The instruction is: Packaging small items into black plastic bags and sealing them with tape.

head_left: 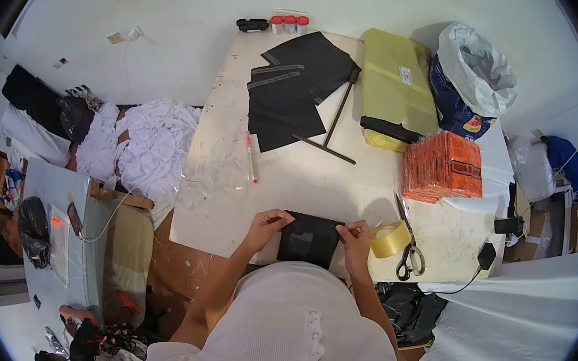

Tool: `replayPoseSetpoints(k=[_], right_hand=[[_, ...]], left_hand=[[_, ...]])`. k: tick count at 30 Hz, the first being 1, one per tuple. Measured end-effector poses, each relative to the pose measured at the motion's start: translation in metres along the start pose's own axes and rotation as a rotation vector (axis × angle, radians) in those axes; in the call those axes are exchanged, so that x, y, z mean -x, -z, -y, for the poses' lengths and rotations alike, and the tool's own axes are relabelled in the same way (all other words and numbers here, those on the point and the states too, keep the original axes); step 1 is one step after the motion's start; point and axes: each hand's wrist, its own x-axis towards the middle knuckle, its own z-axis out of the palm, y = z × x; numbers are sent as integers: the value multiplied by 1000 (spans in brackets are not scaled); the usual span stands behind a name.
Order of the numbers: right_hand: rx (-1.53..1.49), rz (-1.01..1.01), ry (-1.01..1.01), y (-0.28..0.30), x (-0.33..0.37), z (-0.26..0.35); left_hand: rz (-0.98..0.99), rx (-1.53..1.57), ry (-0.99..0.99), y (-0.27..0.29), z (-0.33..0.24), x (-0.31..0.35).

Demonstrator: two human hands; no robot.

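A small black fabric pouch (309, 241) with a greyish patch on its front is stretched between my two hands at the table's near edge. My left hand (272, 225) pinches its upper left corner. At the upper right corner, my right hand (354, 237) pinches the same edge. Right of that hand lies a roll of yellowish tape (390, 240). Beside the roll are scissors (404, 263) with dark handles. Farther off, several flat black fabric pieces (285, 107) with grey stripes overlap on the table.
A dark T-shaped metal tool (337, 119) lies mid-table, and a red-and-white pen (252, 157) rests near clear plastic (214, 177). Orange packets (443, 169), a yellow wrapped package (397, 79) and a white-lined bag (477, 70) stand at the right. White cloth (157, 136) is heaped left of the table.
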Motion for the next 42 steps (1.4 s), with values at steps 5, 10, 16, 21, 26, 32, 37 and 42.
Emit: replayPoseSetpoints(k=[5, 10, 16, 21, 26, 32, 37, 42], right_hand=[[-90, -6, 26, -7, -24, 5], [-72, 34, -106, -8, -51, 7], [-12, 64, -181, -17, -78, -2], [-26, 55, -172, -25, -85, 3], [319, -54, 120, -27, -93, -4], [883, -247, 811, -73, -132, 37], [1294, -218, 531, -103, -183, 32], [1394, -24, 374, -96, -201, 34]], left_hand=[[19, -18, 145, 2, -22, -23], [46, -5, 126, 9, -34, -49], [-110, -341, -19, 15, -26, -74], [-111, -1337, -732, -41, -48, -62], [-72, -1433, -671, -54, -23, -59], [-151, -1484, -685, -57, -15, -58], [-127, -1499, -706, -64, -16, -62], [-129, -1509, -732, -67, -14, -68]])
